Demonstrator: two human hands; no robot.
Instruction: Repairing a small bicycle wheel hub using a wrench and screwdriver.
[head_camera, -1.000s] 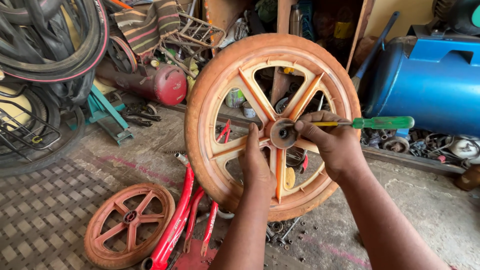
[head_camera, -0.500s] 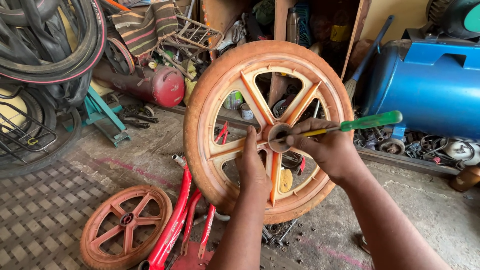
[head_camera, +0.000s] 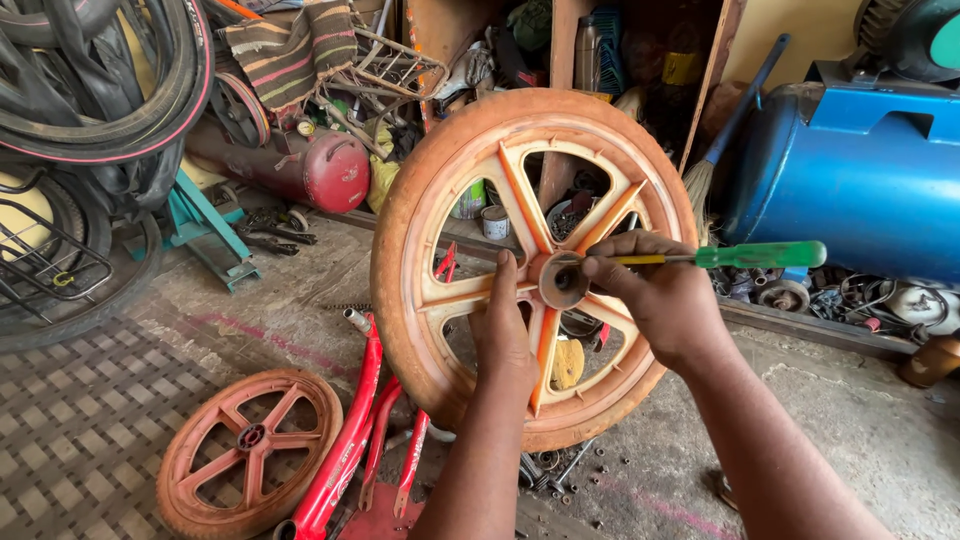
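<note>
An orange spoked plastic wheel (head_camera: 440, 210) stands upright in front of me. My left hand (head_camera: 503, 335) grips a lower spoke just beside the hub (head_camera: 553, 283) and steadies the wheel. My right hand (head_camera: 655, 300) holds a screwdriver with a green handle (head_camera: 765, 255); its yellow shaft lies across my fingers and its tip points into the hub opening. My fingertips rest on the hub's edge.
A smaller orange wheel (head_camera: 250, 450) lies flat on the floor at lower left, beside a red bicycle frame (head_camera: 350, 440). Loose nuts and bolts (head_camera: 560, 470) lie below the big wheel. Black tyres (head_camera: 90, 90) hang at left; a red tank (head_camera: 320, 165) and blue tank (head_camera: 860, 180) stand behind.
The screwdriver handle has tilted slightly, and my right hand has shifted a little against the hub. The view has moved closer. The left hand keeps its grip on the spoke.
</note>
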